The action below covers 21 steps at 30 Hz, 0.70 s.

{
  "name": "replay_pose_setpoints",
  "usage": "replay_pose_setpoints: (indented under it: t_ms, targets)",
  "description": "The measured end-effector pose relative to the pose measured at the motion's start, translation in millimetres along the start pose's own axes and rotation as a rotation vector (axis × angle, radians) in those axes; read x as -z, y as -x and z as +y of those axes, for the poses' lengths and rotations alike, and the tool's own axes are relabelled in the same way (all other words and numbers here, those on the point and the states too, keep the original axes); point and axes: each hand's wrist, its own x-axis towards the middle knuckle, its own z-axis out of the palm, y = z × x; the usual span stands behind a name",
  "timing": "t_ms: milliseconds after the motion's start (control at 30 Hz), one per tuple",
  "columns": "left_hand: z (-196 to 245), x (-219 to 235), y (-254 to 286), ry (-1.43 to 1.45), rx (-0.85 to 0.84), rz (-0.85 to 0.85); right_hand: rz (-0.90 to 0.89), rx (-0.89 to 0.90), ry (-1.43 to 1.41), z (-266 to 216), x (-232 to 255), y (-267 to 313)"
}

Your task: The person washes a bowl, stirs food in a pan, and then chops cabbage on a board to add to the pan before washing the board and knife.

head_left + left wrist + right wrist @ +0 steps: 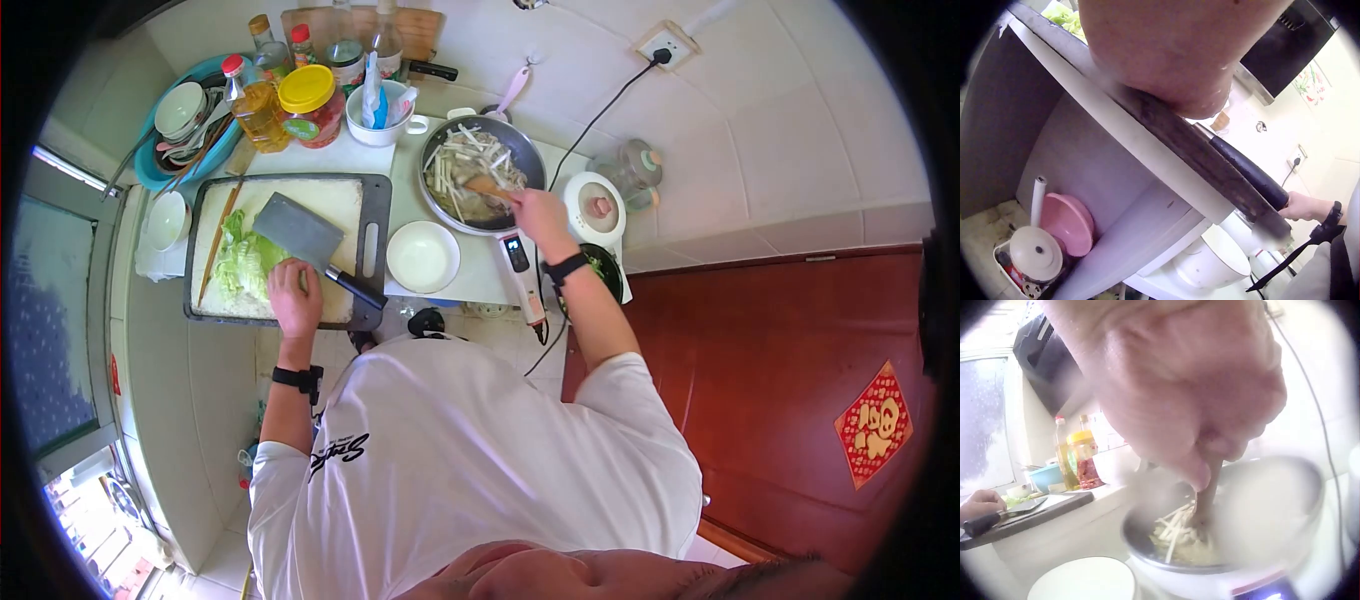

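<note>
My right hand grips the handle of a wooden spatula, its head down among pale strips of food in a frying pan. On the cutting board, my left hand rests with relaxed fingers beside chopped leafy greens. A cleaver lies flat just beyond that hand, its black handle reaching over the board's dark edge. Seen from the right wrist, the spatula handle stands steeply over the pan, partly hidden by the fist.
A white bowl stands between board and pan. Behind are a yellow-lidded jar, several bottles and a blue basin of dishes. Right of the pan sits a white lidded appliance, with a black cord hanging nearby.
</note>
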Motion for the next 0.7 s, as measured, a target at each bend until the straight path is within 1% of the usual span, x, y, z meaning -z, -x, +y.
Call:
replay_pose_setpoints:
  t_ms: [67,133,200,267,300,333,400,433,467,533,600,667,700]
  targets:
    - [0.7,-1.2,0.3,0.003,0.006,-0.011,0.016,-0.063,-0.008,15.6,21.7,12.5]
    - [1.8,-1.1,1.2,0.002,0.008,-0.002,-0.024,-0.062,-0.003,21.8,43.6,24.6]
    - [2.5,-0.2,1.3,0.004,0.010,0.004,-0.060,-0.056,-0.004,19.7,45.5,31.4]
    - [3.4,0.5,-1.4,0.007,0.003,0.012,-0.256,-0.072,-0.013,15.3,30.6,34.1]
    - [4.7,1.2,-1.4,0.006,0.002,0.009,-0.146,-0.117,-0.055,10.4,12.5,30.6]
    - [6.1,1.4,-1.0,0.005,0.003,0.009,-0.146,-0.121,-0.055,4.9,6.6,26.4]
    - [3.6,0.1,0.5,-0.001,0.001,0.003,0.094,-0.161,-0.181,-0.6,-0.9,14.2]
    - [2.2,0.1,-0.6,-0.009,0.001,-0.001,0.160,-0.153,-0.187,1.1,-4.3,4.6]
    - [1.9,0.8,-0.5,-0.011,-0.001,-0.001,0.161,-0.153,-0.190,3.4,-5.6,-4.0]
    - [3.9,0.5,-1.0,-0.008,-0.006,-0.003,0.150,-0.175,-0.100,1.2,-0.7,-19.7]
    - [4.0,-0.4,0.6,-0.005,-0.009,-0.006,0.165,-0.208,-0.068,9.4,-20.5,-20.6]
    - [2.6,-0.6,-0.2,-0.007,-0.009,0.006,0.077,-0.227,-0.113,19.4,-37.9,-15.4]
    - [1.8,-0.8,-0.2,-0.012,-0.008,0.005,0.024,-0.240,-0.135,18.5,-26.1,-6.4]
